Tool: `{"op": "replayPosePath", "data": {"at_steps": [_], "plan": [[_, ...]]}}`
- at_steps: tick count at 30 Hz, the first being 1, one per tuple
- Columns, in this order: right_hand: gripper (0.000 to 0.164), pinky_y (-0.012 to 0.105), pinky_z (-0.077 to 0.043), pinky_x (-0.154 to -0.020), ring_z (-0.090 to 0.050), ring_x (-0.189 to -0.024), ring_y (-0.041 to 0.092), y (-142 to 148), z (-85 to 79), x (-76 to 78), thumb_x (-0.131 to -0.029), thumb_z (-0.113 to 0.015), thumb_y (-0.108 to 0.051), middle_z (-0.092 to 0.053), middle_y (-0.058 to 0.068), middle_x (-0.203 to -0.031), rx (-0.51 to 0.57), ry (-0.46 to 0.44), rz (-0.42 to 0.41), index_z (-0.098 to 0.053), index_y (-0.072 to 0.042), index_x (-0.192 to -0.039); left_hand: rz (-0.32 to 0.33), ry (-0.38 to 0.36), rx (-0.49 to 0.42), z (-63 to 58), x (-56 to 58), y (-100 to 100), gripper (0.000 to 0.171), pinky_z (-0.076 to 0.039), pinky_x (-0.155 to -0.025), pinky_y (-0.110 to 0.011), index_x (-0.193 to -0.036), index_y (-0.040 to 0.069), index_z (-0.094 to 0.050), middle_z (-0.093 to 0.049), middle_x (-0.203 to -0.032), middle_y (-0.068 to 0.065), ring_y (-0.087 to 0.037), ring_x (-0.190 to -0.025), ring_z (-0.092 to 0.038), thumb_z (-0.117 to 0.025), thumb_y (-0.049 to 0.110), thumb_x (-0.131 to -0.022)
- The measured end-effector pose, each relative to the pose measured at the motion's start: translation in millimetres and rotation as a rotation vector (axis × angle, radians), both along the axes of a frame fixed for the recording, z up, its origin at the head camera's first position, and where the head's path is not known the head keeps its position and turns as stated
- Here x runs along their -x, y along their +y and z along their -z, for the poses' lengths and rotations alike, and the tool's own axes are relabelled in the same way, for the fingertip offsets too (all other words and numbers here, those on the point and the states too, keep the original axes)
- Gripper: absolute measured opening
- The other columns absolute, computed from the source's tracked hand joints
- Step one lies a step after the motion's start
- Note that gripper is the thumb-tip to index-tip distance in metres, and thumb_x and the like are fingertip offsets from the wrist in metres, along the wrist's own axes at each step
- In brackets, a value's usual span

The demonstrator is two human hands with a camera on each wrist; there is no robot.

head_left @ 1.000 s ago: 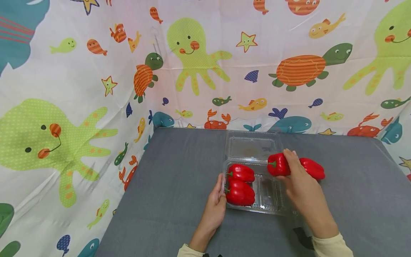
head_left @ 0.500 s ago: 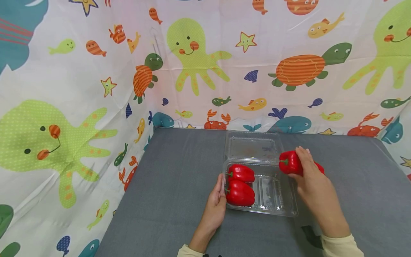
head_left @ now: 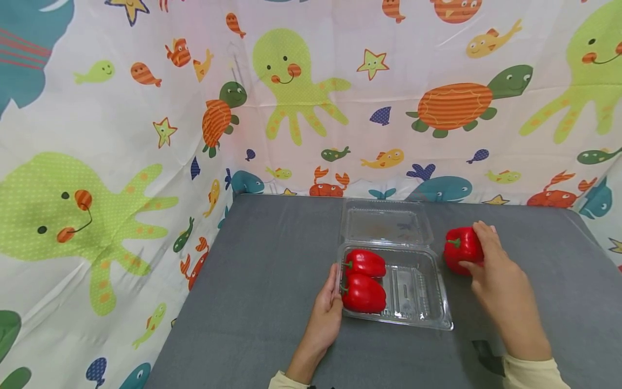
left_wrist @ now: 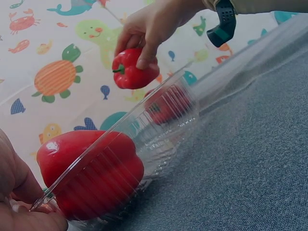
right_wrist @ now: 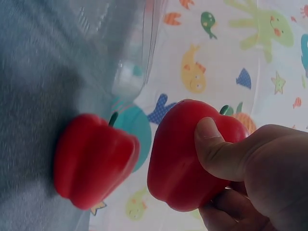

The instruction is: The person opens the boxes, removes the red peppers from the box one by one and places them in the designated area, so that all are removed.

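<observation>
Clear container (head_left: 405, 300), 1: lid (head_left: 384, 222) laid back toward the far edge of the tabletop (head_left: 272, 259). Tray peppers (head_left: 364, 293), red, 2: side by side along the container's left edge. Left hand (head_left: 326, 310), 1: pinching the left rim. Right hand (head_left: 507, 292), 1: gripping the held pepper (right_wrist: 175, 154), red, beyond the container's right edge. Right wrist view separates 1 loose pepper (right_wrist: 94, 161), on the tabletop; head view nearly merges both. Surface: grey cloth. Room: sea-animal curtain (head_left: 340, 54), behind the far edge.
</observation>
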State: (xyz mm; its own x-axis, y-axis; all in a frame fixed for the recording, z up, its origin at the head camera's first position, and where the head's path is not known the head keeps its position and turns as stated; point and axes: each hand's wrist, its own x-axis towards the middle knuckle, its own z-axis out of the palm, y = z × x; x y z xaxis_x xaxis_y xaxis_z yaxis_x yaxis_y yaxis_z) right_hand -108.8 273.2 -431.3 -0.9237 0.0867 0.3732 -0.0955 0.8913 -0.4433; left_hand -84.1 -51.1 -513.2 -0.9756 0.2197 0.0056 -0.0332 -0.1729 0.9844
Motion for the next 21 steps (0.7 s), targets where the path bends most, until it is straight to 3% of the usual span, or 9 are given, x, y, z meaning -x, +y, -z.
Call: {"op": "replayPosePath", "data": {"at_steps": [5, 21], "plan": [[0.109, 0.079, -0.041, -0.096, -0.041, -0.142, 0.058, 11, -0.1, 0.9, -0.076, -0.087, 0.013, -0.035, 0.030, -0.164, 0.009, -0.020, 0.024, -0.028, -0.004, -0.166, 0.001, 0.003, 0.003, 0.8, 0.2, 0, 0.069, -0.023, -0.124, -0.029, -0.170, 0.007, -0.010, -0.013, -0.177, -0.001, -0.021, -0.163, -0.011, -0.037, -0.005, -0.108], [0.108, 0.081, -0.041, -0.091, -0.026, -0.151, 0.056, 45, 4.7, -0.9, -0.080, -0.083, 0.013, -0.025, 0.029, -0.168, 0.018, -0.098, 0.091, -0.021, -0.002, -0.167, 0.005, 0.006, 0.003, 0.2, -0.2, 0, 0.068, -0.022, -0.124, -0.028, -0.170, 0.005, -0.009, -0.013, -0.177, -0.002, -0.021, -0.163, -0.011, -0.036, -0.006, -0.108]]}}
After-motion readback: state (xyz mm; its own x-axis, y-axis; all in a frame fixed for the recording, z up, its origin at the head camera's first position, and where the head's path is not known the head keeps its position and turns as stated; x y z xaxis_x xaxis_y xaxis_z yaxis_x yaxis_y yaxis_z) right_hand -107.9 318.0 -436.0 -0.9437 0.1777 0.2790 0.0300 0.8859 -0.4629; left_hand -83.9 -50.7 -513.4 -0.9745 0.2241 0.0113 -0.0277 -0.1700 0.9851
